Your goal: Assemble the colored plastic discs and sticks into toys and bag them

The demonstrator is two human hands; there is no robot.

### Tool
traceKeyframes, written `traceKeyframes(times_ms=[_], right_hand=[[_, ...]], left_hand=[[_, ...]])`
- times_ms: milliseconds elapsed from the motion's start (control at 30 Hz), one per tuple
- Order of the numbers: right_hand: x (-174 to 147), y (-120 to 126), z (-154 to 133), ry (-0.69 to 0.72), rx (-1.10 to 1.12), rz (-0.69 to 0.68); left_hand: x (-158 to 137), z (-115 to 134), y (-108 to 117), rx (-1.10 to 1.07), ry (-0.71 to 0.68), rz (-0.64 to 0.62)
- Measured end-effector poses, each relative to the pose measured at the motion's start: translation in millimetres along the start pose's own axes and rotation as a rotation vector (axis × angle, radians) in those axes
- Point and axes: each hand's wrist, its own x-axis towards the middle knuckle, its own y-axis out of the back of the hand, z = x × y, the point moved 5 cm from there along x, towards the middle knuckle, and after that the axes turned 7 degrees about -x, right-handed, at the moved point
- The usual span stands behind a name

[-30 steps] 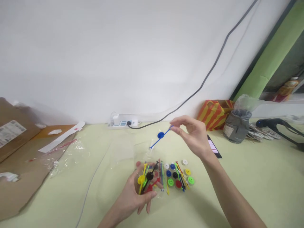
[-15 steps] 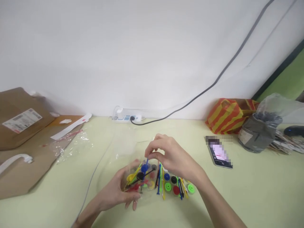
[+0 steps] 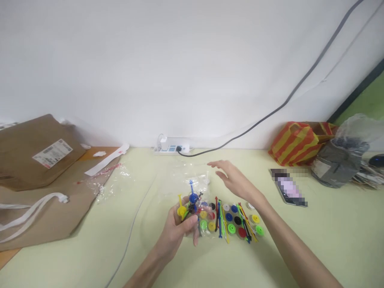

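Note:
My left hand [image 3: 177, 226] is closed around a few plastic arrow spinners. A yellow spinner [image 3: 181, 211] and a blue spinner [image 3: 193, 197] stick up from its fingers, with black and red pieces partly hidden beside them. Clear plastic film [image 3: 199, 180] lies around and behind these pieces; whether it wraps them I cannot tell. Over the table, my right hand [image 3: 231, 179] is open, fingers stretched leftward and holding nothing. Below it lie rows of round coloured discs [image 3: 231, 229] and loose plastic arrows [image 3: 220, 219] in red, green, blue, yellow and black.
A white power strip [image 3: 171, 149] with a dark cable sits against the wall. To the left are brown paper bags [image 3: 36, 156] and crumpled clear wrapping [image 3: 112, 182]. On the right are a phone [image 3: 289, 188], a striped bag [image 3: 295, 144] and a grey bag [image 3: 333, 164].
My right hand has let go of the blue spinner, moved up and away, and opened. My left hand now holds the spinners more upright. The view has shifted slightly left.

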Motion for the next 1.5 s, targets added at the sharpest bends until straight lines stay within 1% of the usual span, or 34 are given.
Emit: traceKeyframes(times_ms=[67, 133, 200, 267, 333, 400, 467, 533, 600, 667, 733, 833, 933, 1100, 1167, 1300, 1367, 1433, 1500], right_hand=[[-3.3, -33.1, 16.7, 0.016, -0.146, -0.127], [-7.5, -59.7, 25.0, 0.052, -0.235, -0.202], [-9.5, -74.3, 26.4, 0.091, -0.291, -0.207], [-8.0, -75.3, 26.3, 0.089, -0.314, -0.170], [-3.8, -64.6, 26.6, 0.059, -0.316, -0.121], [1.3, -43.2, 26.5, 0.003, -0.236, -0.040], [4.9, -14.8, 23.9, -0.073, -0.014, 0.080], [5.0, 13.4, 16.2, -0.131, 0.321, 0.194], [2.5, 34.9, 0.2, -0.125, 0.557, 0.228], [-1.8, 49.6, -20.0, -0.088, 0.634, 0.224], [-6.5, 56.4, -39.2, -0.035, 0.570, 0.196], [-11.8, 53.2, -57.9, 0.044, 0.361, 0.128], [-15.7, 42.4, -63.1, 0.084, 0.199, 0.032], [-24.3, 28.5, -65.9, 0.147, 0.033, -0.171], [-26.4, 27.8, -68.8, 0.150, 0.009, -0.225], [-25.8, 37.4, -76.4, 0.126, 0.086, -0.245], [-25.4, 42.3, -78.0, 0.144, 0.111, -0.264], [-25.4, 46.3, -75.7, 0.168, 0.111, -0.255], [-26.2, 49.4, -71.7, 0.177, 0.126, -0.212]], left_hand=[[2.4, 2.0, -1.9, -0.022, -0.002, -0.025], [4.7, 3.5, -3.5, -0.020, -0.015, -0.040], [6.5, 4.5, -4.3, -0.008, -0.033, -0.042], [7.7, 5.8, -3.9, 0.024, -0.048, -0.036], [8.5, 7.8, -2.1, 0.075, -0.052, -0.019], [9.3, 8.9, -0.2, 0.144, -0.025, -0.018], [10.0, 8.6, 1.8, 0.218, 0.016, -0.026], [10.6, 7.2, 2.9, 0.282, 0.039, -0.034], [11.1, 5.6, 2.6, 0.327, 0.037, -0.036], [10.9, 2.7, 0.5, 0.362, 0.045, -0.041], [10.2, -1.0, -2.2, 0.378, 0.066, -0.041], [8.5, -6.2, -6.4, 0.329, 0.086, -0.046], [7.6, -9.1, -8.7, 0.262, 0.068, -0.048], [7.5, -9.8, -13.2, 0.220, 0.050, -0.095], [7.2, -8.9, -14.5, 0.218, 0.041, -0.100], [5.7, -6.7, -13.0, 0.207, -0.020, -0.089], [4.6, -6.5, -10.6, 0.214, -0.051, -0.091], [3.3, -7.3, -9.2, 0.223, -0.066, -0.107], [1.6, -8.0, -9.7, 0.231, -0.070, -0.123]])
